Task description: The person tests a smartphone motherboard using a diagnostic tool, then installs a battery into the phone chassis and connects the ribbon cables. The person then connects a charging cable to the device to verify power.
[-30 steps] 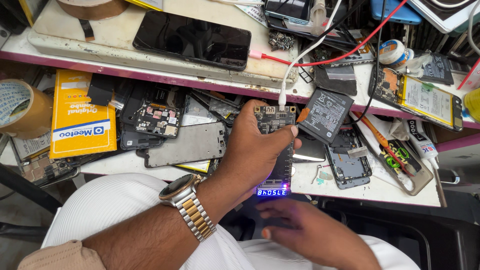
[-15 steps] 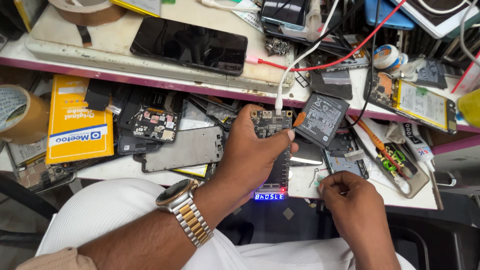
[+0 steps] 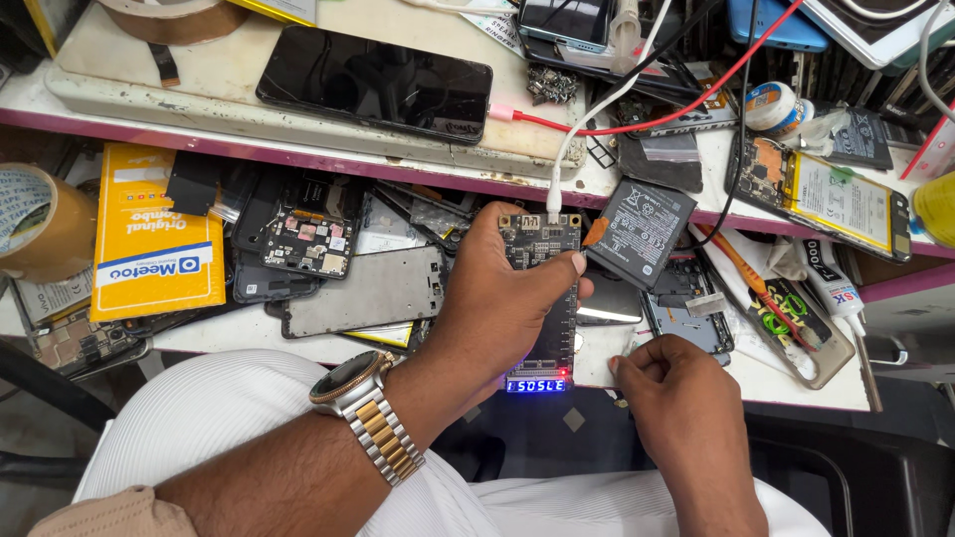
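Tester board gripped, left hand; bench edge crowded.

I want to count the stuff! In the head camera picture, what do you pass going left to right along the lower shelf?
Brown tape roll → yellow packet → grey metal plate → left hand holding the circuit board → black battery → glue tube.

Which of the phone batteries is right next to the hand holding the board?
The dark grey battery, tilted beside the left hand. The white-labelled battery lies farther right, inside an opened phone.
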